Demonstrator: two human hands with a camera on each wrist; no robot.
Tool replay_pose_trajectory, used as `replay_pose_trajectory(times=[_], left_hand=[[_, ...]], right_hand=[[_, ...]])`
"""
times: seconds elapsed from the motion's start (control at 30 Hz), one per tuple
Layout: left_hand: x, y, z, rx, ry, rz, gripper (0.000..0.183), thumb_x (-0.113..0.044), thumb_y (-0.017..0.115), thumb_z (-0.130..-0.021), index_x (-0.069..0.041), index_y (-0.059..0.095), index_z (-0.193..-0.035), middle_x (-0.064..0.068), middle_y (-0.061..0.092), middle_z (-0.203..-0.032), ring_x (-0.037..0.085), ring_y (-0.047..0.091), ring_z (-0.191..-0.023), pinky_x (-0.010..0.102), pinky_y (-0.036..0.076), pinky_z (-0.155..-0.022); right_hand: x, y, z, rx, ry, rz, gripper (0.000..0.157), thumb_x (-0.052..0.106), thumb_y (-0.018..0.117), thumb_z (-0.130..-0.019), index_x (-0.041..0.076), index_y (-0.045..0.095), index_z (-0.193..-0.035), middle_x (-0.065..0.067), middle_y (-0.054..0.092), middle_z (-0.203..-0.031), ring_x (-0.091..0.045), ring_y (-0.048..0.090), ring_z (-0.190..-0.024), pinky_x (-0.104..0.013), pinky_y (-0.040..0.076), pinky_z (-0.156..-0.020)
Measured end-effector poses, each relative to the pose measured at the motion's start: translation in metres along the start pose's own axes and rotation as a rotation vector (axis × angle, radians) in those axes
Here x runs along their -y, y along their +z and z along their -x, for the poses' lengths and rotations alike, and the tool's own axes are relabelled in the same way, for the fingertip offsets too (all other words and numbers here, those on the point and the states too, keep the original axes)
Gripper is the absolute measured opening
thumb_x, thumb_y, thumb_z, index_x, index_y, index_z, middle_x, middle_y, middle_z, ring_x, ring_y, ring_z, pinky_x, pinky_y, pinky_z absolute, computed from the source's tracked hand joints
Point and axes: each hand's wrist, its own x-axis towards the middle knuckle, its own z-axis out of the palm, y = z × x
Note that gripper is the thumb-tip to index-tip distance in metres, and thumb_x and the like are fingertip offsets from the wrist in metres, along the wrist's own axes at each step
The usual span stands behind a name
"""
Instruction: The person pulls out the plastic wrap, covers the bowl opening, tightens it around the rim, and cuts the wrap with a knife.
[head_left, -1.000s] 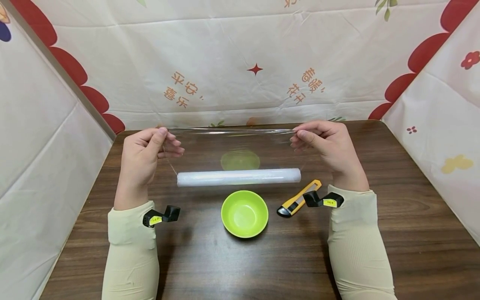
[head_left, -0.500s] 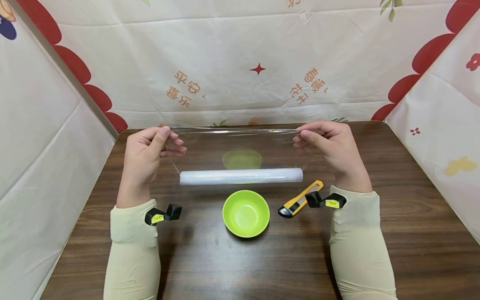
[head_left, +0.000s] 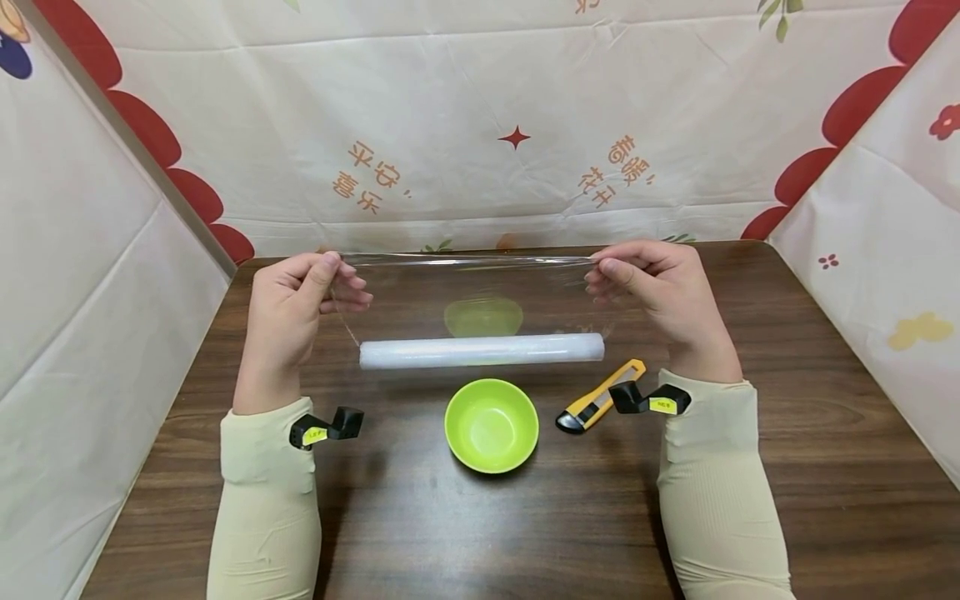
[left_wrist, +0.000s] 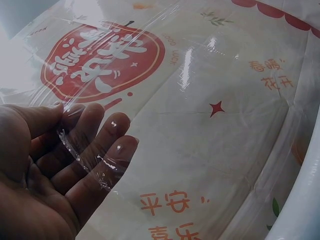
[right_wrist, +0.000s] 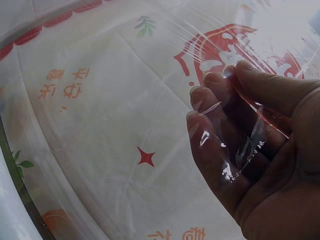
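Stretched between both hands is a clear sheet of cling film, its far edge pulled into taut folds. My left hand pinches the left corner between thumb and forefinger, the other fingers spread behind the film. At the opposite corner, my right hand pinches in the same way. From there the film runs down to a white cling film roll, lying crosswise nearer me. Both wrist views show film draped over the fingers of the left hand and the right hand. In front of the roll stands a lime green bowl, upright.
A yellow and black utility knife lies right of the bowl, near the right wrist's black camera mount. Beneath everything is a dark wooden table. A printed white cloth hangs behind it and at both sides.
Both hands keep their pinch on the film and have hardly moved. The whole scene has shifted slightly right in the head view.
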Motion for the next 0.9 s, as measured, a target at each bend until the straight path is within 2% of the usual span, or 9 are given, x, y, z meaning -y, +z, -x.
replay_pose_trajectory(times=[0.3,0.9], left_hand=[[0.0012,0.0004,-0.0005,0.001,-0.001,0.042,0.025,-0.016,0.058,-0.097,0.004,0.065,-0.085,0.005,0.071,-0.076,0.019,0.072,-0.065,0.035,0.060,-0.066],[0.0003,0.0007,-0.0007,0.005,0.004,0.040,0.024,-0.015,0.057,-0.097,0.003,0.066,-0.085,0.005,0.072,-0.077,0.018,0.072,-0.066,0.035,0.060,-0.066]], right_hand=[[-0.0006,-0.0001,-0.0007,-0.004,-0.001,-0.014,0.012,-0.007,0.060,-0.091,-0.011,0.067,-0.099,-0.008,0.074,-0.081,-0.020,0.072,-0.068,-0.030,0.060,-0.063],[0.0002,-0.0003,-0.0004,0.000,-0.014,-0.007,0.012,-0.007,0.059,-0.091,-0.010,0.068,-0.098,-0.008,0.074,-0.082,-0.020,0.072,-0.069,-0.030,0.060,-0.063]])
